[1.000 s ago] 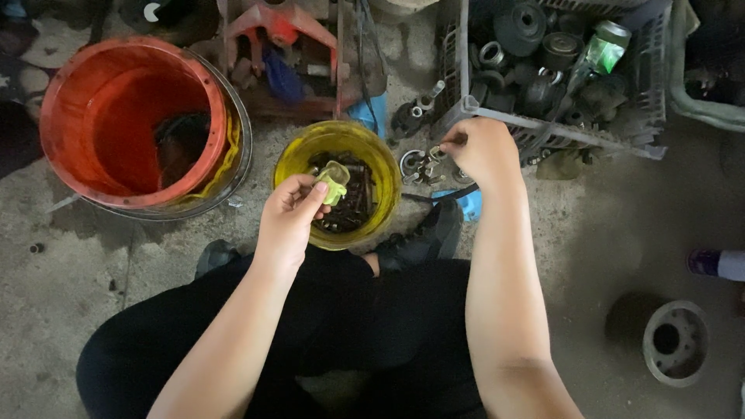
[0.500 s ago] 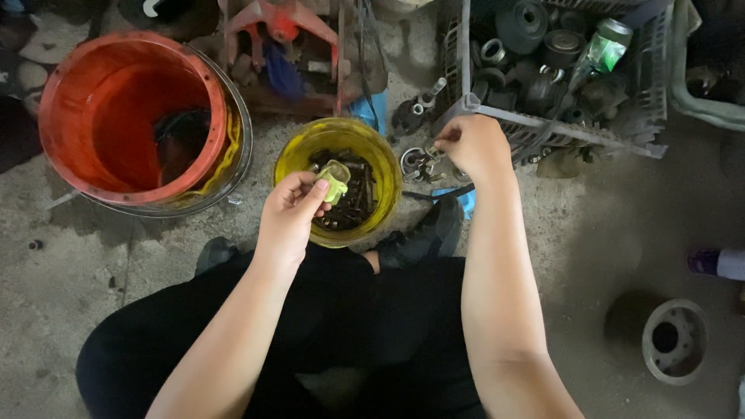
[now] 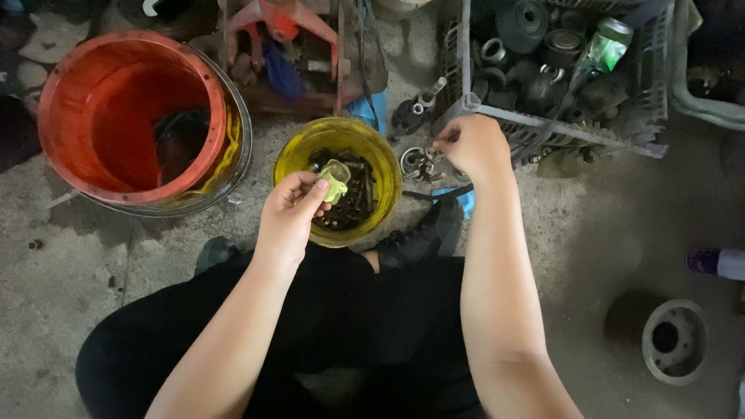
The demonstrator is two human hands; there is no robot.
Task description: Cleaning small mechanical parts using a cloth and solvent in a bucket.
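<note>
While left hand (image 3: 289,211) still grips yellow-green piece (image 3: 335,178), right hand (image 3: 472,145) shifted leftward onto metal rings (image 3: 419,163).

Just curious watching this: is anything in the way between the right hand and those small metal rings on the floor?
Nothing visible. The right hand is already at the metal rings beside the yellow tub, fingertips on or just above them. The left hand holds a pale scrap over the tub, apart.

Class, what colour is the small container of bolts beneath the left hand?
Yellow: the small container, seen in the head view.
</note>
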